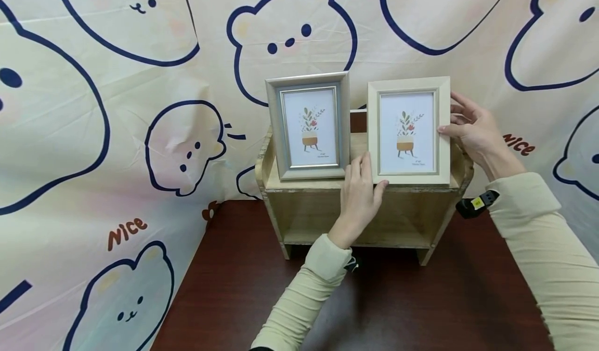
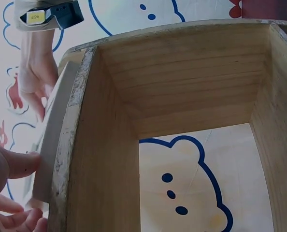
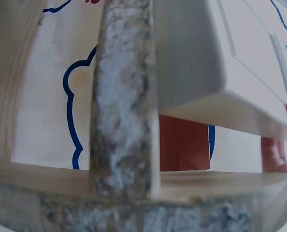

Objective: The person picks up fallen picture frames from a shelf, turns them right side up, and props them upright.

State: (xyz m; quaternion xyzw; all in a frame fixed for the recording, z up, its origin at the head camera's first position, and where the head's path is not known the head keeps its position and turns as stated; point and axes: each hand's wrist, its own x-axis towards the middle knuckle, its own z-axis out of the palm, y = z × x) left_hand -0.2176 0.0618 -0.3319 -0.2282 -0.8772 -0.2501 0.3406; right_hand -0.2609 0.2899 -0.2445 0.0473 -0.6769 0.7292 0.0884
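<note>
Two picture frames stand side by side, leaning back, on top of a small wooden shelf (image 1: 348, 239). The left one is a silver-grey picture frame (image 1: 311, 173); the right one is a cream picture frame (image 1: 409, 178), with a similar potted-plant print inside. My right hand (image 1: 478, 135) grips the cream frame's right side, thumb on the front, fingers partly hidden behind. At its lower left corner, my left hand (image 1: 359, 200) holds the frame with fingers by the side and thumb near the bottom edge. In the left wrist view the thumb (image 2: 22, 164) meets the frame's edge.
The shelf stands on a dark red-brown table (image 1: 224, 288) against a printed cloth backdrop (image 1: 187, 80) with bear drawings. Below its top is an open compartment (image 1: 351, 218). A reddish-brown block-like surface (image 3: 184, 142) shows behind the gap between the frames.
</note>
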